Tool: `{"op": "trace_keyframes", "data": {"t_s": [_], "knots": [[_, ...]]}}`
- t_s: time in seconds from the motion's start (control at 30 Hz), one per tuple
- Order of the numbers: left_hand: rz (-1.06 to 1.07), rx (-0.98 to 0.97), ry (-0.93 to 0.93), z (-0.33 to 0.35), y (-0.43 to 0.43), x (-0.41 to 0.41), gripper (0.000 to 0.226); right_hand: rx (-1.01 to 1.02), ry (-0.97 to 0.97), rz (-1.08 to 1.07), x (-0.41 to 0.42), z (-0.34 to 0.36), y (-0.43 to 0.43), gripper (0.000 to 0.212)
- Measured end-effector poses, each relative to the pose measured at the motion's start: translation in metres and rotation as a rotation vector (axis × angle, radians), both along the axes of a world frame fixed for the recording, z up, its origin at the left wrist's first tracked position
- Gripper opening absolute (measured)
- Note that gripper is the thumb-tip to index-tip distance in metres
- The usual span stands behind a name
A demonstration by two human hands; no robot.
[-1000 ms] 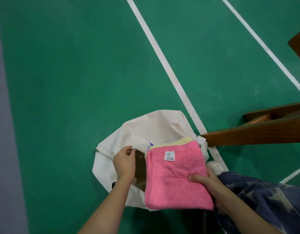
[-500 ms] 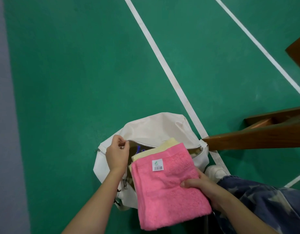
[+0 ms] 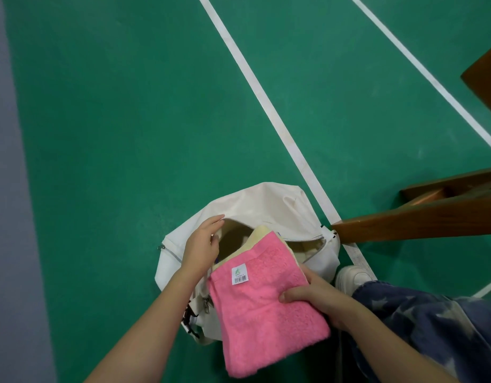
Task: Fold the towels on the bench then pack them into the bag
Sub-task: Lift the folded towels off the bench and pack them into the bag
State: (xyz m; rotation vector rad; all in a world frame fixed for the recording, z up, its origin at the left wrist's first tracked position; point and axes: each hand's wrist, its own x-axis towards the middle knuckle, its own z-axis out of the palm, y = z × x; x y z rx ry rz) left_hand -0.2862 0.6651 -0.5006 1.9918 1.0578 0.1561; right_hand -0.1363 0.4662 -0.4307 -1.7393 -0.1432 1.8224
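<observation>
Pink terry is at the bag's mouth: the folded pink towel (image 3: 266,305) rides on a yellow towel (image 3: 262,239), and the yellow far corner now dips past the zip (image 3: 302,239) into the white bag (image 3: 261,203). A second ago the stack lay flat across a narrow slit. Since then the left hand (image 3: 201,246) has moved from the near edge to the far lip and drawn it up and left, so the mouth gapes wider and the dark inside shows. Its fingers are curled over that lip, pinching the cloth. The right hand (image 3: 319,297) clamps the stack at its right edge, thumb pressed on top of the pink, the other fingers hidden beneath. The folding looks done and the packing half begun; most of both towels is outside still, on the near side. The stack seems nearly as wide as the opening, so its right edge may catch on the zip where the mouth narrows toward the bench (image 3: 418,219). The bench end almost touches the bag's right corner, and a shoe (image 3: 352,275) sits just near of it. Left and far there is only green floor (image 3: 114,134).
</observation>
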Motion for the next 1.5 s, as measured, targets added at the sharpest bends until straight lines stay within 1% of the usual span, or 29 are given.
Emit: {"op": "trace_keyframes", "data": {"t_s": [0.07,0.17,0.33,0.4,0.5,0.6,0.7,0.8,0.93,1.0,1.07,1.13,1.27,1.3,1.4,1.5], "knots": [[-0.012,-0.034,-0.028,0.004,-0.001,-0.001,0.049,-0.007,-0.027,-0.003,-0.001,-0.004,0.001,0.087],[-0.029,-0.049,-0.051,0.009,-0.005,-0.001,0.055,0.001,-0.085,-0.014,-0.003,-0.004,0.003,0.083],[-0.070,0.049,-0.008,0.015,-0.007,-0.006,0.056,-0.007,-0.183,-0.146,-0.003,-0.005,0.010,0.076],[-0.092,0.088,0.004,0.019,-0.005,-0.005,0.055,-0.003,-0.204,-0.155,-0.001,-0.008,0.011,0.074],[-0.055,0.059,-0.022,0.022,-0.003,-0.003,0.054,-0.028,-0.248,-0.055,-0.004,-0.008,0.014,0.072],[-0.031,0.039,-0.055,0.023,-0.006,-0.002,0.056,-0.046,-0.242,0.047,-0.012,-0.008,0.019,0.077],[-0.007,0.028,-0.096,0.020,-0.008,-0.009,0.056,-0.042,-0.268,0.149,-0.021,-0.013,0.029,0.071],[0.063,-0.025,-0.123,0.015,-0.008,-0.014,0.056,-0.064,-0.309,0.237,-0.028,-0.020,0.037,0.070],[0.130,-0.076,-0.114,0.011,-0.008,-0.013,0.061,-0.097,-0.323,0.389,-0.036,-0.024,0.042,0.068],[0.135,-0.087,-0.098,0.009,-0.006,-0.015,0.063,-0.092,-0.313,0.461,-0.040,-0.026,0.046,0.069],[0.099,-0.071,-0.103,0.008,-0.003,-0.018,0.059,-0.081,-0.328,0.511,-0.041,-0.028,0.051,0.069],[0.022,-0.036,-0.099,0.008,-0.001,-0.021,0.052,-0.074,-0.373,0.538,-0.040,-0.028,0.057,0.069],[-0.054,0.029,-0.035,0.011,-0.001,-0.022,0.031,-0.067,-0.462,0.547,-0.035,-0.028,0.067,0.079],[-0.071,0.043,-0.026,0.011,-0.001,-0.022,0.029,-0.061,-0.484,0.544,-0.034,-0.029,0.068,0.081],[-0.071,0.027,0.000,0.011,0.000,-0.022,0.038,-0.040,-0.559,0.514,-0.028,-0.028,0.073,0.085],[-0.077,0.071,-0.010,0.014,0.003,-0.019,0.039,-0.021,-0.626,0.443,-0.025,-0.027,0.078,0.079]]}}
